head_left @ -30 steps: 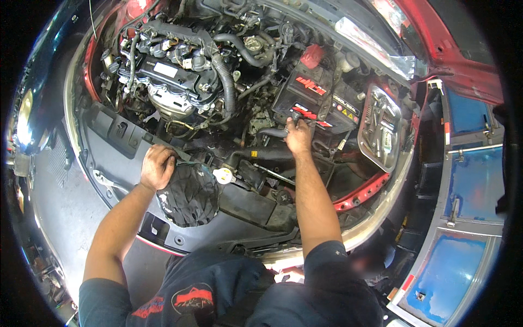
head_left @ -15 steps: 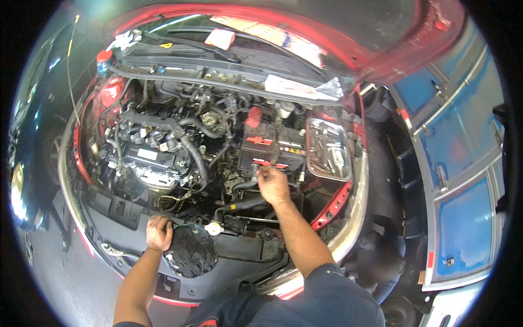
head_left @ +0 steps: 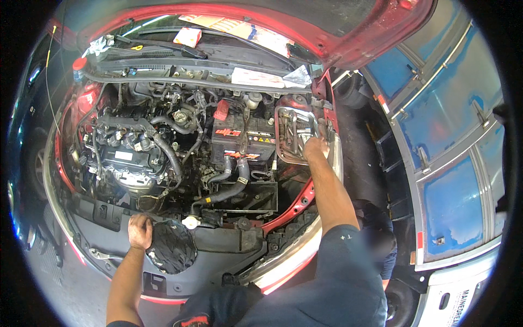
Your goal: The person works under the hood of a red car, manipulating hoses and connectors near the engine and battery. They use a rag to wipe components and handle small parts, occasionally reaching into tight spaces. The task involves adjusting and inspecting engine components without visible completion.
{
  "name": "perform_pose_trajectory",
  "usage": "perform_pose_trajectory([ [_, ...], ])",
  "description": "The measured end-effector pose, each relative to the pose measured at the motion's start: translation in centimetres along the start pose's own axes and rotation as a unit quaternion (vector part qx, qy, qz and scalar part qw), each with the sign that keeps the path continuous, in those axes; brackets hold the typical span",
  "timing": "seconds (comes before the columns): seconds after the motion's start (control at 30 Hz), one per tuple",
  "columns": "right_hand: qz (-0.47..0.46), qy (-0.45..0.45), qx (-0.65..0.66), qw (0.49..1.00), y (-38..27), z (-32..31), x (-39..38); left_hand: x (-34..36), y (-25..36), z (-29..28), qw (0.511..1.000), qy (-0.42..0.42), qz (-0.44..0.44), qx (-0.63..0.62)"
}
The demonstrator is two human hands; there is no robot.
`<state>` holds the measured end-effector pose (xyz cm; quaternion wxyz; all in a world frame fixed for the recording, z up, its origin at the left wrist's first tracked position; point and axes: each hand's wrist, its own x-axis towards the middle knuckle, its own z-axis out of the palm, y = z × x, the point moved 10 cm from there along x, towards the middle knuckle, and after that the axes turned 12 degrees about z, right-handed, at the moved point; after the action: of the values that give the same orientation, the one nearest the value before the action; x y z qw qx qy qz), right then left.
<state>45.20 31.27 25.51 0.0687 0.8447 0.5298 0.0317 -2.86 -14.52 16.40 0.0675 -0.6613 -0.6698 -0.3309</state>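
Note:
My left hand [head_left: 140, 231] rests on the front plastic cover [head_left: 109, 223], closed, beside a crumpled black sheet [head_left: 173, 248]; what its curled fingers hold, if anything, is hidden. My right hand [head_left: 316, 147] reaches into a metal tray [head_left: 279, 147] of assorted tools and small parts at the right side of the engine bay. Its fingers are bent among the pieces, and I cannot make out what they grip. Left of the tray sit the battery [head_left: 234, 143] and a thick black hose [head_left: 226, 193]. The engine [head_left: 122, 155] fills the bay's left part.
The raised red hood [head_left: 376, 22] spans the top, above papers [head_left: 256, 76] and a red-lidded container [head_left: 79, 70]. A wrench [head_left: 103, 255] lies on the front cover. A crouching person [head_left: 384, 240] is at lower right, beside a blue-paneled vehicle [head_left: 447, 207]. A dark car stands left.
My right hand has left the hose at the battery's front and moved right and up into the tool tray. My left hand stays by the black sheet. The view has shifted.

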Motion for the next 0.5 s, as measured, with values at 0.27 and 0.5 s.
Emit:
perform_pose_trajectory([
  [0.27, 0.04, 0.048, 0.137, 0.989, -0.9, -0.3, 0.5, -0.1, -0.2, -0.2, 1.0, 0.011, -0.014, -0.009],
  [0.5, -0.119, -0.03, -0.058, 0.991, -2.1, -0.3, 0.4, -0.3, -0.5, -0.3, 1.0, 0.007, -0.024, -0.003],
])
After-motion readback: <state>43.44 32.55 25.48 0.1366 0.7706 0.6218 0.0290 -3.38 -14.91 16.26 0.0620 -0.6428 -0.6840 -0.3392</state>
